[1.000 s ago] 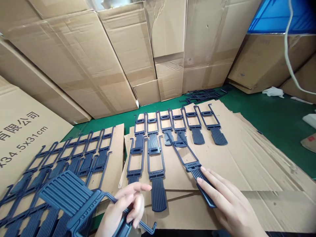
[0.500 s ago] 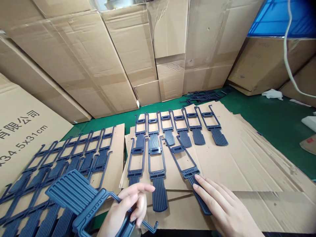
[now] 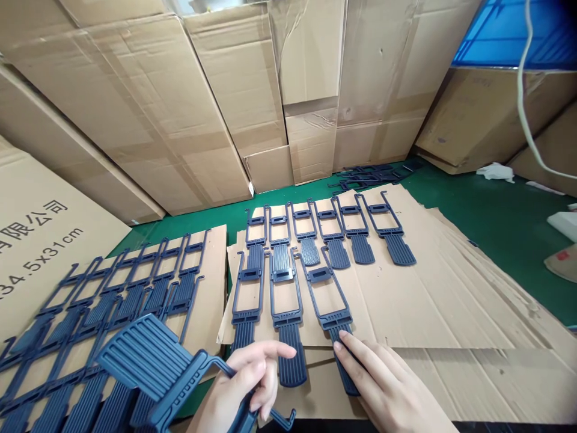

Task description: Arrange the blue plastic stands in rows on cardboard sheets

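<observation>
My left hand (image 3: 250, 379) is closed round a dark blue plastic frame with a ribbed paddle (image 3: 148, 355), held up at the lower left, its hooked end poking out below my fingers. My left index finger points across the ribbed end of another such frame (image 3: 291, 355) lying on the cardboard. My right hand (image 3: 383, 379) lies with fingers stretched flat on the ribbed end of a third frame (image 3: 327, 288), which rests slightly slanted in the near row. Beside it lies one more frame (image 3: 247, 288), its lower end partly behind my left hand.
A back row of similar frames (image 3: 351, 219) lies on the stacked cardboard sheets (image 3: 451, 288). More frames (image 3: 126, 300) cover the left sheet. A loose pile of dark parts (image 3: 369, 177) sits on the green tabletop (image 3: 446, 192). Cardboard boxes (image 3: 229, 78) wall off the back.
The frame under my right hand has shifted left and turned straighter, nearer its neighbour. My left hand, with its frame, has moved slightly right.
</observation>
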### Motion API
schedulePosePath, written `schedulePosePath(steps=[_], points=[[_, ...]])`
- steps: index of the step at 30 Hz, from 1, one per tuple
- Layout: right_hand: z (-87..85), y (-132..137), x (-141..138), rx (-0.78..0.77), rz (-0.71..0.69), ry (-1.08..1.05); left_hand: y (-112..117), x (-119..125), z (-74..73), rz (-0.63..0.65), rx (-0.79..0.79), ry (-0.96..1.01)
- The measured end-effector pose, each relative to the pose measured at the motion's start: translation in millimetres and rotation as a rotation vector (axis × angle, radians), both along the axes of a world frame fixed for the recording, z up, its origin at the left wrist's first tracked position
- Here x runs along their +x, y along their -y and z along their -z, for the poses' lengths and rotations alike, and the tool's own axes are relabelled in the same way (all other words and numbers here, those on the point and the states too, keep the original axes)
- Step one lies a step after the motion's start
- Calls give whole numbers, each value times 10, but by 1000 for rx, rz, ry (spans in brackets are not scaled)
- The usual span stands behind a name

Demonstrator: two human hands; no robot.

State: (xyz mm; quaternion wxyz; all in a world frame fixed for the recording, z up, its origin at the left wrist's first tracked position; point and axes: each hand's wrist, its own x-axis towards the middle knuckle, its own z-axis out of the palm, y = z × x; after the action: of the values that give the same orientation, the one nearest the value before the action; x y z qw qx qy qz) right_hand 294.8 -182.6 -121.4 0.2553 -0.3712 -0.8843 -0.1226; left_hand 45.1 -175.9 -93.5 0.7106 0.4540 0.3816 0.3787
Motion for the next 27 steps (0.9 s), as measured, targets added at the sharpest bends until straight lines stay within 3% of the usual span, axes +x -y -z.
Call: schedulePosePath(steps=[10,17,23,25,27], points=[[31,-1,-258,-38,26,-115,-6,124,-50,77,-61,4],[2,-9,-249,-118,27,-115,66,309,-85,186,-161,-10],[-63,6,-186,-175,-9,-151,63,462,-181,245,-73,-214],[-101,15,-126,-227,-12,-228,50,516,-192,303,-76,-273],[-146,9,-64,-335,3,-439,61,591,-153,395,-124,-234]])
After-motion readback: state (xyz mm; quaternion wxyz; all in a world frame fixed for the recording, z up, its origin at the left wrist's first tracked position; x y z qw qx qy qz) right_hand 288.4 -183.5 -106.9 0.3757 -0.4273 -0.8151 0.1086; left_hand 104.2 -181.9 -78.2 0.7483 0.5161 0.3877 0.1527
